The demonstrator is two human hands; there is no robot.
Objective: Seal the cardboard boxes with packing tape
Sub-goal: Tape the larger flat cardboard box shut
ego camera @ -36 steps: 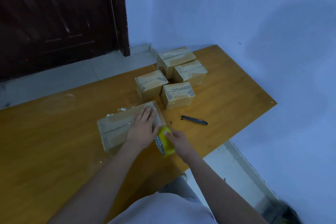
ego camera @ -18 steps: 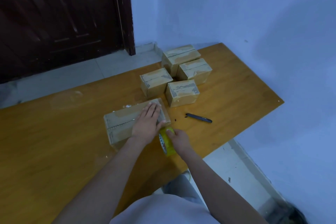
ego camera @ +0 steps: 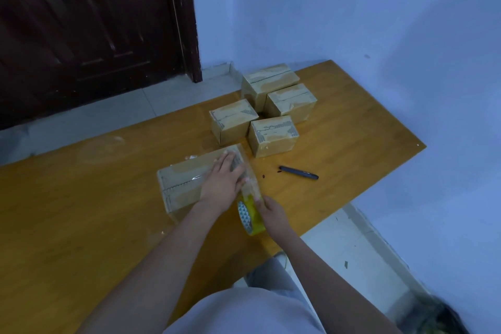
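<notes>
Down at the near edge of the tabletop [ego camera: 81, 225], the right hand [ego camera: 273, 215] has its grip curled round the tape roll [ego camera: 250, 215], a yellow ring with a grey-and-white patterned core facing the camera, held on edge just beside the box's right end; a clear strip of tape [ego camera: 250, 184] runs from the roll up and over that end of the long box [ego camera: 184, 184]; the left hand [ego camera: 223, 184] lies flat on the lid, fingers straight and together, pressing the tape down near the right edge, gripping nothing.

That long box is plain brown cardboard, lying lengthwise across the tabletop; pale glossy tape bands cover its top, and a dark dotted seam line runs along the middle; its left end shows a taped border too.

Beyond it, four smaller boxes [ego camera: 273, 135] sit clustered close together, each brown with shiny tape across the top; the nearest one is just beside the long box's far corner; a dark pen-shaped tool [ego camera: 298, 172] lies on the wood to the right, apart from both hands; a few small white scraps [ego camera: 193, 157] sit by the long box's far side; behind stands a dark wooden door [ego camera: 89, 22] and a bluish wall [ego camera: 352, 8].
</notes>
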